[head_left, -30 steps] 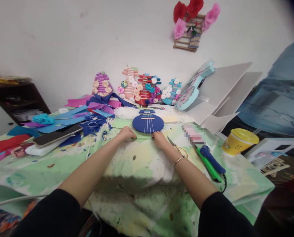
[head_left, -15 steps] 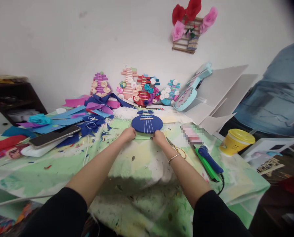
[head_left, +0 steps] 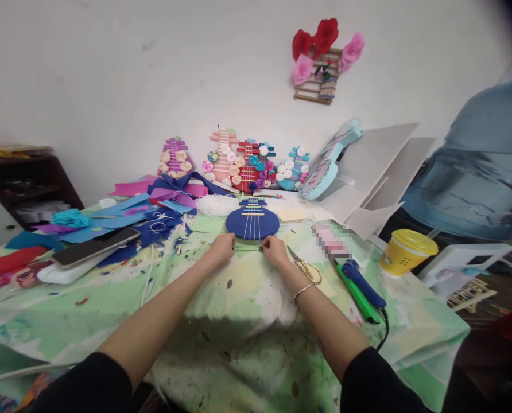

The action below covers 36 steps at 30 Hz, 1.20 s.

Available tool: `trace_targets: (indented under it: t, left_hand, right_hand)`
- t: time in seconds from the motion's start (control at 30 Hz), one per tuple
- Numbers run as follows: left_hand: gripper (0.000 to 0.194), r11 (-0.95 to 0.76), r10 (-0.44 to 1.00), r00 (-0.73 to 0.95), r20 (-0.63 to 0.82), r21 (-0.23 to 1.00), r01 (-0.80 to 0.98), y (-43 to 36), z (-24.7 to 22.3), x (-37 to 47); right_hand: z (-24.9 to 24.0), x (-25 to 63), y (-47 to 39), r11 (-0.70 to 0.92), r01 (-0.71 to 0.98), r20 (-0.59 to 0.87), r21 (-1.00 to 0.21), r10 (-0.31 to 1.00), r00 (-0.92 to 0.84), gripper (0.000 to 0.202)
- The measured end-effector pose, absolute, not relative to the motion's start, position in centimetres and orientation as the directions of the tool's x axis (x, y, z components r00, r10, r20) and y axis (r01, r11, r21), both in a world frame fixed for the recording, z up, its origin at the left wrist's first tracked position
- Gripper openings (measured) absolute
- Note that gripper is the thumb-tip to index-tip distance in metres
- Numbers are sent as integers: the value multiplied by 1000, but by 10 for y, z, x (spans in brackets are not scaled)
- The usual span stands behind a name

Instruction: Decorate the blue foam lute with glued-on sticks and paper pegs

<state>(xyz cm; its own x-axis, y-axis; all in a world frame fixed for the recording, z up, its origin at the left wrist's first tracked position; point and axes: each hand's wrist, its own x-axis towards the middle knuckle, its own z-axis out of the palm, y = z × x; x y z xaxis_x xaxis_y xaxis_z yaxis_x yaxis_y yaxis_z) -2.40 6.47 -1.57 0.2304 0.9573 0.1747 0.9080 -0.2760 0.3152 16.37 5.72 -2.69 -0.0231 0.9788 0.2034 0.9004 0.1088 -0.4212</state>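
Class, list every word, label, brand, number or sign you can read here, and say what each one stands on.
No text can be read.
Yellow tub: markings on its side, too small to read.
Pink item right of the scissors: pixelated, so any print is unreadable.

Scissors [head_left: 301,265] & bangle [head_left: 303,291] — shiny metal; tub [head_left: 403,259] smooth plas.; tablecloth [head_left: 256,287] — matt cloth.

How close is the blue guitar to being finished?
The blue guitar already has white strings. The left hand and right hand pinch a thin green strip. The guitars behind have flowers; it has none, so those may be left.
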Motion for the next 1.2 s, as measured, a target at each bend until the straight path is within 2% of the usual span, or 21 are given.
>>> trace_targets:
  t: [0.17,0.4,0.63,0.73,0.8,0.87,0.93,1.0,1.07,1.2]
  left_hand:
    - [29,-326,928,229,296,338,883,61,-28,-26]
    - [26,-369,879,178,443,394,842,56,-25,-30]
    - [23,-493,823,113,557,600,630,55,-19,-31]
    - [20,-490,850,63,523,741,458,57,-13,-27]
    - [15,-444,886,-20,463,860,251,58,-8,-20]
    - [22,-391,912,-122,391,920,26,58,-4,-10]
    - [31,-354,926,-186,327,926,-131,56,-2,1]
    - [31,-289,952,-177,251,926,-242,51,-3,13]
    - [30,-241,970,-103,221,930,-278,44,-5,23]
    - [23,-282,958,-136,251,908,-309,35,-7,33]
  right_hand:
    - [-32,160,52,220,885,300,-411,949,-96,23]
    - [-32,154,53,365,829,380,-423,902,-203,6]
    - [-27,150,44,432,752,394,-498,885,-247,15]
    - [-21,149,40,403,739,411,-540,892,-187,19]
    - [-18,148,38,371,717,421,-590,899,-119,21]
    - [-16,148,37,340,678,425,-652,904,-44,22]
    - [-15,148,35,314,624,421,-716,907,27,22]
    - [-15,147,33,296,559,411,-775,908,89,20]
    - [-15,145,31,286,486,396,-826,908,138,19]
    - [-17,140,28,275,306,335,-911,928,162,16]
